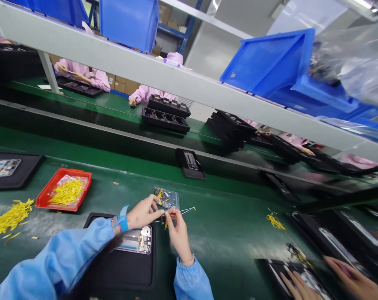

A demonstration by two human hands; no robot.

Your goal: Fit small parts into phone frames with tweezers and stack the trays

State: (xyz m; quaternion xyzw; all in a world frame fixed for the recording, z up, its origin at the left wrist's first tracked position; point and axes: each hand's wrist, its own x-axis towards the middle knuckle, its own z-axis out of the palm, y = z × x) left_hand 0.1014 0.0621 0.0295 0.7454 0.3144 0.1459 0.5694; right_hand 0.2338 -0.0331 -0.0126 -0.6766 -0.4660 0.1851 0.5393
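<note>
My left hand (147,212), with a blue wrist strap (124,221), reaches over a phone frame (143,239) that lies on a black foam tray (126,271). Its thumb and finger are pinched at a tiny dark piece too small to name. Against those fingertips my right hand (179,234) is closed too. White tweezers (187,210) stick out to the right from behind its fingers, a bit of yellow at their tips. Just beyond the hands lies a clear bag (170,198) of small dark and yellow parts. More such parts sit beneath my fingers, partly hidden.
A red bin (42,198) with bagged yellow strips stands left, beside a loose yellow pile (12,216). A co-worker's hands (351,275) work at the lower right. A black tray (190,163) lies ahead. Overhead runs a white shelf (182,77) bearing blue bins (267,62).
</note>
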